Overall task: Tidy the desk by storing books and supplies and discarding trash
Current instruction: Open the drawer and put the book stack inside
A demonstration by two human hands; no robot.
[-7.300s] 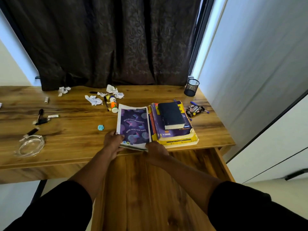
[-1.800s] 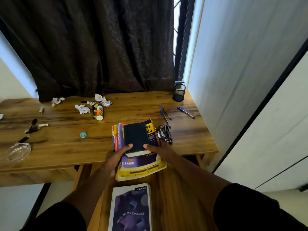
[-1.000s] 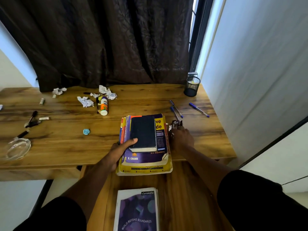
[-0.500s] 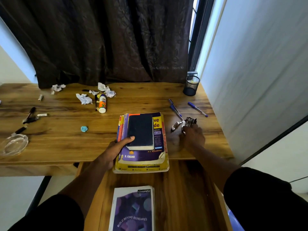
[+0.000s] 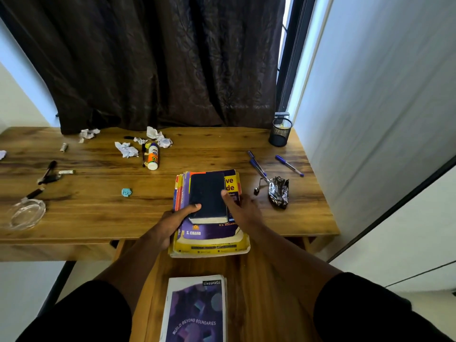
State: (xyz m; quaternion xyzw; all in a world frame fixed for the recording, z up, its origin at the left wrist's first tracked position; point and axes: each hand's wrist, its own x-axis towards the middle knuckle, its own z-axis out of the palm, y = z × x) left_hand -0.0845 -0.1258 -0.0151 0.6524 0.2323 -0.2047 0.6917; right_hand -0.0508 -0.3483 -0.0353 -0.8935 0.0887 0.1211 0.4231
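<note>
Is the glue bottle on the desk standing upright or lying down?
Lying down: the glue bottle rests on its side on the desk.

"classmate" and "BUILD BEYOND BOUNDARIES" are printed on the purple-patterned notebook (image 5: 196,309); "S. CHAND" is read on the purple book cover (image 5: 209,232) in the stack.

Stack of books (image 5: 209,233) is lying flat, overhanging the near edge of the desk (image 5: 86,203): yellow book at bottom, purple one above, small black book (image 5: 208,197) on top. Left hand (image 5: 172,222) is gripping the stack's left side, thumb on the black cover; right hand (image 5: 243,209) is resting fingers on its right side. Purple notebook (image 5: 196,309) is lying flat nearer than the grip. Crumpled foil wrapper (image 5: 278,192) is sitting just right of the right hand; blue pens (image 5: 288,165) beyond it; paper balls (image 5: 127,149) and glue bottle (image 5: 153,156) far left of the grip.
</note>
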